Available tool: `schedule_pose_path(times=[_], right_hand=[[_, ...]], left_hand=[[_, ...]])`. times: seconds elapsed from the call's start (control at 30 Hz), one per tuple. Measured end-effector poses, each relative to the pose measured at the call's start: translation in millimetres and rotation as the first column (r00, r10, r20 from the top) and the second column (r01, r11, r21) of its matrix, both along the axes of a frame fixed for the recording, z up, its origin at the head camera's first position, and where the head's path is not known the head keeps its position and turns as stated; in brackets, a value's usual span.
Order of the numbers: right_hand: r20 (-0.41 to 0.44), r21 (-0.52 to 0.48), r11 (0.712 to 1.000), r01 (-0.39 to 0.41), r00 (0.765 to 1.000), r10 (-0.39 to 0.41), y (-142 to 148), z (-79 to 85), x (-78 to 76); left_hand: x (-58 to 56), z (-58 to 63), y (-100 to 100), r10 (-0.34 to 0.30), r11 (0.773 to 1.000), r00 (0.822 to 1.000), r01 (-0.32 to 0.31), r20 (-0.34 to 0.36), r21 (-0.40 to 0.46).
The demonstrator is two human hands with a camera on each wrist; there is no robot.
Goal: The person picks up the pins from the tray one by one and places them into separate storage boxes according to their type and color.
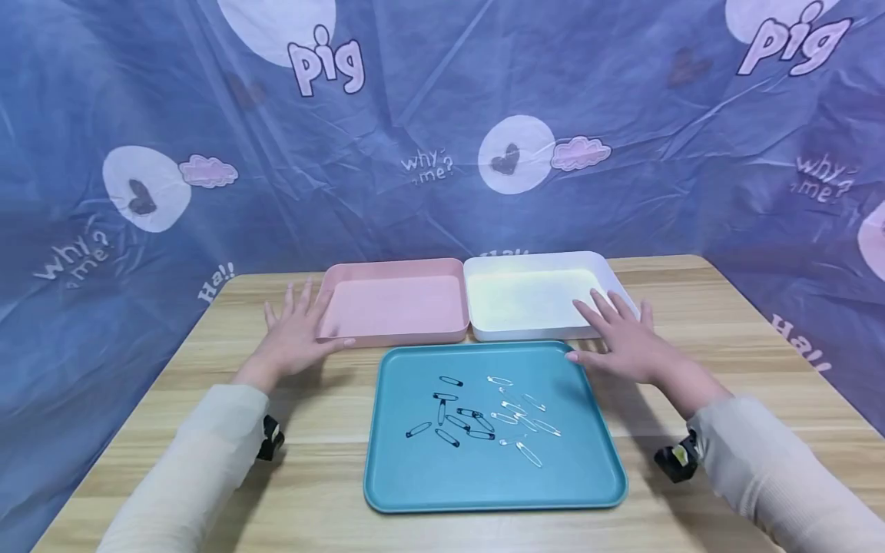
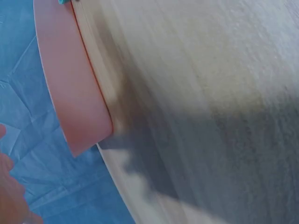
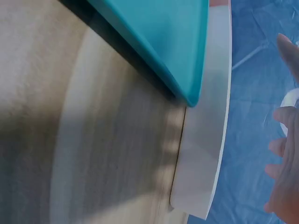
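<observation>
My left hand (image 1: 293, 338) is spread with straight fingers beside the left end of the pink tray (image 1: 394, 339), its thumb overlapping the tray's front edge in the head view. On the other side my right hand (image 1: 625, 342) spreads its fingers over the right end of the white tray (image 1: 532, 334), thumb near the corner of the teal tray (image 1: 484, 488). Neither hand holds anything. Several black safety pins (image 1: 447, 438) lie in a loose group on the teal tray's left half. To their right are several silver safety pins (image 1: 528, 455), some overlapping.
The pink and white trays stand side by side behind the teal one on a wooden table (image 1: 311, 491). Behind the table hangs a blue printed cloth (image 1: 387, 207). A dark wrist device (image 1: 681, 458) sits at the right cuff, another (image 1: 271, 438) at the left.
</observation>
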State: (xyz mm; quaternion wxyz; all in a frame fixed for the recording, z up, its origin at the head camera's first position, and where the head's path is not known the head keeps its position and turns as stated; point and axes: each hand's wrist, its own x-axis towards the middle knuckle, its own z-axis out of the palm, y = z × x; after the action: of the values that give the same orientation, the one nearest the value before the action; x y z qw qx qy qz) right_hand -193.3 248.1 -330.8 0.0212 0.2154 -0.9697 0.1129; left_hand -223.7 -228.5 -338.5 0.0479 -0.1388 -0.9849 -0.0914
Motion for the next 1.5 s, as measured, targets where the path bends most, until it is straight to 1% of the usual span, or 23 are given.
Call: schedule_pose_path(times=[0.27,0.5,0.7,0.9,1.07,1.3,1.5], right_hand=[[-0.02,0.008,0.999,-0.043,0.999,0.043,-7.2,-7.9,13.5],[0.004,0.003,0.996,-0.087,0.996,0.087,-14.9,-7.6,22.5],[0.009,-0.001,0.991,-0.133,0.991,0.133,-19.5,-13.5,28.7],[0.024,-0.005,0.985,-0.172,0.985,0.172,-22.4,-18.3,36.8],[0.066,-0.031,0.983,-0.182,0.981,0.184,-24.4,-20.4,40.5],[0.128,-0.098,0.979,-0.18,0.973,0.192,-29.7,-25.6,41.4],[0.215,-0.149,0.978,-0.144,0.961,0.174,-34.1,-31.9,43.2]], left_hand=[[-2.2,-6.0,-1.5,0.019,1.0,1.0,-0.019,0.003,-0.005],[-7.4,-11.6,-3.0,0.027,0.999,1.0,-0.027,0.013,-0.02],[-9.6,-14.2,-1.3,0.023,1.0,0.999,-0.023,0.049,-0.008],[-13.9,-20.1,0.2,0.033,0.999,0.996,-0.032,0.084,-0.015],[-17.8,-24.0,1.3,0.034,0.999,0.993,-0.034,0.109,-0.002],[-23.7,-26.0,1.4,0.022,1.0,0.993,-0.022,0.113,0.003],[-25.9,-30.2,1.5,0.011,1.0,0.99,-0.014,0.14,0.02]])
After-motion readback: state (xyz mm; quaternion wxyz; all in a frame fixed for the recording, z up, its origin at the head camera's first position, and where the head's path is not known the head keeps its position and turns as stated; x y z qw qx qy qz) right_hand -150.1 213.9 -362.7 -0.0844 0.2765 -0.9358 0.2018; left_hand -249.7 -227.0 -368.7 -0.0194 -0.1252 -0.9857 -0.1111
